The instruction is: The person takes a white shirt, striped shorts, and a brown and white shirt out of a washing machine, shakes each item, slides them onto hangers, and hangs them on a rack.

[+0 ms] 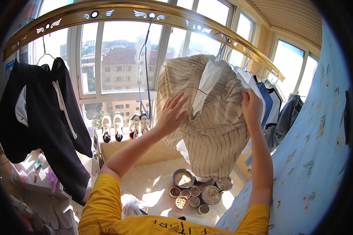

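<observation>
A beige striped garment [214, 138] hangs before me from a hanger [220, 51] on a gold drying rail [117, 13]; something white shows inside its neck opening. My left hand [173, 114] lies against the left part of the cloth, palm to it, its fingers spread. At the garment's right edge, my right hand [251, 102] pinches the cloth between thumb and fingers. Close behind my right hand hang a white garment [243, 77] and a blue one [265, 97]. An empty blue hanger [148, 114] dangles from the rail to the left of the striped garment.
Black trousers [44, 117] hang at the left. Shoes [118, 127] stand on the window ledge. Several plant pots [183, 178] cluster on the floor below the garment. A pale blue patterned curtain [308, 152] runs down the right side. A white sink [41, 188] is at lower left.
</observation>
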